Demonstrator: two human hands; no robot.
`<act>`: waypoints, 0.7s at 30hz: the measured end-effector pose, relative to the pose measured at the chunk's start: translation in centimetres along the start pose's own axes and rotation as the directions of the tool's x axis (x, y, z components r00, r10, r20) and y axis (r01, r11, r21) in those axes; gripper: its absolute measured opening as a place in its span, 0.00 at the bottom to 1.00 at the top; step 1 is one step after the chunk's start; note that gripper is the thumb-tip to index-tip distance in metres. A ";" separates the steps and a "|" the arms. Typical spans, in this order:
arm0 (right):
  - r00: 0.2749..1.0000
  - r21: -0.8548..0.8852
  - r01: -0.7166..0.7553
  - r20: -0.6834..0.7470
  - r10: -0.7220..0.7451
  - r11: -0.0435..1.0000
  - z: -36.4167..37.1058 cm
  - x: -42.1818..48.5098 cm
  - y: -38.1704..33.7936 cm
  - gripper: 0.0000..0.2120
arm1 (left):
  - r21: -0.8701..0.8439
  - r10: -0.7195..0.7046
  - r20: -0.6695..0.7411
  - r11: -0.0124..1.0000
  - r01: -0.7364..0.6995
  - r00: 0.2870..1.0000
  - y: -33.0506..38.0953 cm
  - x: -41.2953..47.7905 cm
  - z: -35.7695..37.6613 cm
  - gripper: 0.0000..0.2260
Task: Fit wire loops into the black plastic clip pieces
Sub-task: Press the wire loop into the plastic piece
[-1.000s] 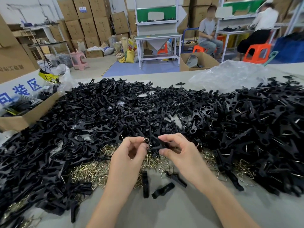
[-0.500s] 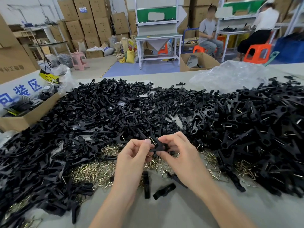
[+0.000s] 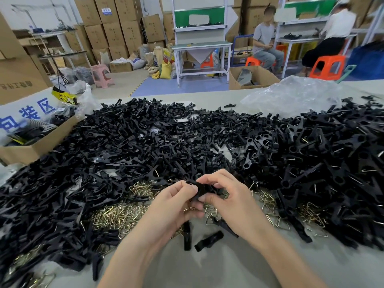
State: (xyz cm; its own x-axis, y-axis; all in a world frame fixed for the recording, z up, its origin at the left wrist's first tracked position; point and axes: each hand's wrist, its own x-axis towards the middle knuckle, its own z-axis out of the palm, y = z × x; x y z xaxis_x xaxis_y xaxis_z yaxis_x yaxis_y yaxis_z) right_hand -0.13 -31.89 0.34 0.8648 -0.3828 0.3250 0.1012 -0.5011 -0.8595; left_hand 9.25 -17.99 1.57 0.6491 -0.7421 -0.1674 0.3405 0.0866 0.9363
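Note:
A black plastic clip piece (image 3: pixel 200 189) is held between both hands above the table's near middle. My left hand (image 3: pixel 173 206) pinches its left end with thumb and fingers. My right hand (image 3: pixel 226 199) grips its right side, fingers curled over the top. The wire loop in the piece is hidden by my fingers. Brass-coloured wire loops (image 3: pixel 116 216) lie in a loose pile under and beside the hands. A broad heap of black clip pieces (image 3: pixel 145 146) covers the table beyond.
Clip pieces with wires fitted are piled at the right (image 3: pixel 324 163). Two loose black pieces (image 3: pixel 208 241) lie on the grey table (image 3: pixel 228 267) near me. A cardboard box (image 3: pixel 39 146) stands at the left, a clear plastic bag (image 3: pixel 295 96) at the back right. Two people sit at far benches.
My hands have closed in on each other around the clip piece. The wire loop that showed at the left fingertips is now covered by the fingers.

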 end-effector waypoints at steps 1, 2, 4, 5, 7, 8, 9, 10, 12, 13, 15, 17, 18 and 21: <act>1.000 0.020 0.000 0.015 0.000 1.000 0.0 -0.1 -0.1 0.19 | -0.005 -0.029 0.029 1.000 0.029 0.999 0.0 -0.1 0.1 0.11; 1.000 0.028 0.008 0.029 -0.008 1.000 0.1 -0.1 -0.1 0.20 | -0.015 -0.047 0.063 0.999 0.048 0.997 -0.2 -0.2 0.1 0.13; 0.997 0.021 0.037 0.066 -0.039 0.999 0.1 -0.3 -0.3 0.24 | -0.024 -0.070 0.139 0.997 0.074 0.988 -0.2 -0.4 0.2 0.16; 0.994 0.011 0.060 0.087 -0.061 0.998 0.1 -0.3 -0.3 0.26 | -0.010 -0.077 0.170 0.997 0.080 0.982 -0.2 -0.5 0.2 0.19; 0.988 -0.007 0.107 0.111 -0.105 0.994 0.1 -0.4 -0.3 0.30 | 0.005 -0.071 0.212 0.997 0.071 0.975 -0.2 -0.7 0.2 0.24; 0.987 -0.006 0.117 0.113 -0.116 0.993 0.1 -0.3 -0.2 0.30 | 0.003 -0.064 0.229 0.998 0.065 0.971 -0.3 -0.6 0.2 0.24; 0.987 0.008 0.112 0.112 -0.113 0.994 0.2 -0.3 -0.1 0.29 | 0.006 -0.056 0.239 0.998 0.057 0.969 -0.3 -0.7 0.3 0.23; 0.989 0.039 0.092 0.114 -0.096 0.995 0.2 -0.2 0.0 0.27 | 0.010 -0.044 0.250 0.999 0.043 0.967 -0.3 -0.7 0.4 0.20; 0.990 0.118 0.043 0.127 -0.058 0.992 0.2 -0.2 0.2 0.22 | 0.025 -0.013 0.259 1.000 0.006 0.966 -0.5 -0.6 0.8 0.15; 0.990 0.153 0.031 0.132 -0.052 0.988 0.1 -0.2 0.2 0.21 | 0.033 0.007 0.252 0.999 -0.016 0.968 -0.6 -0.6 0.9 0.14; 0.987 0.226 0.011 0.154 -0.047 0.974 0.0 -0.2 0.3 0.21 | 0.043 0.040 0.225 0.998 -0.051 0.974 -0.6 -0.5 1.2 0.13; 0.984 0.253 -0.006 0.175 -0.040 0.967 -0.1 -0.1 0.2 0.21 | 0.053 0.044 0.198 0.997 -0.055 0.979 -0.6 -0.4 1.2 0.12; 0.983 0.250 -0.011 0.181 -0.036 0.968 -0.1 -0.1 0.2 0.22 | 0.060 0.043 0.194 0.997 -0.056 0.980 -0.6 -0.4 1.3 0.12; 0.978 0.255 -0.026 0.208 -0.028 0.966 -0.4 0.0 0.1 0.22 | 0.095 0.041 0.191 0.994 -0.060 0.981 -0.6 -0.4 1.5 0.09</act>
State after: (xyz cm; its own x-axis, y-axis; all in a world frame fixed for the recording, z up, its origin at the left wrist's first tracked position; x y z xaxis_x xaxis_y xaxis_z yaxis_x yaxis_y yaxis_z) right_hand -0.35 -32.25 0.38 0.9448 -0.1990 0.2602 0.2007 -0.2760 -0.9400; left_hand 7.80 -18.72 1.55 0.5203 -0.8513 -0.0670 0.2351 0.0674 0.9696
